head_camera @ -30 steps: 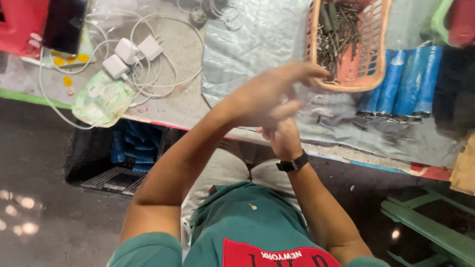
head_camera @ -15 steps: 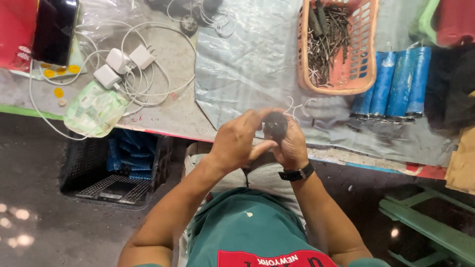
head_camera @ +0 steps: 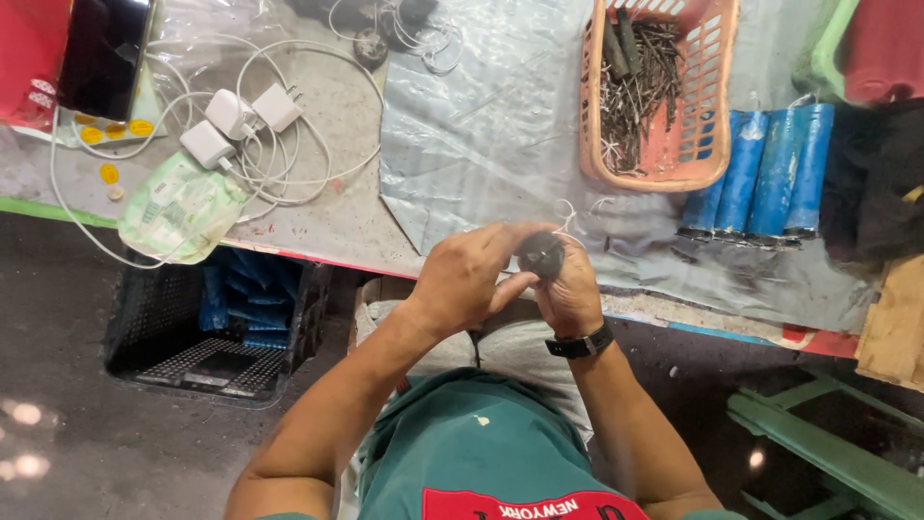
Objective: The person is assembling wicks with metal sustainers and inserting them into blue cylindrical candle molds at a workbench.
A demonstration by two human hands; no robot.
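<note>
My left hand (head_camera: 466, 277) and my right hand (head_camera: 572, 289) meet at the table's front edge, both closed around a small dark round part (head_camera: 541, 254) with thin white wires (head_camera: 570, 214) trailing from it. A black watch sits on my right wrist. The part is held over the wrinkled grey plastic sheet (head_camera: 491, 125), just in front of my lap.
An orange basket (head_camera: 705, 116) of dark metal rods stands at the back right, blue cylinders (head_camera: 765, 173) beside it. White chargers and cables (head_camera: 252, 116), a green packet (head_camera: 178, 207) and a phone (head_camera: 104, 53) lie left. A black crate (head_camera: 217, 327) sits under the table.
My left hand came down from a raised reach near the basket and joined the right hand on the dark part. Since half a second ago the hands have hardly moved.
</note>
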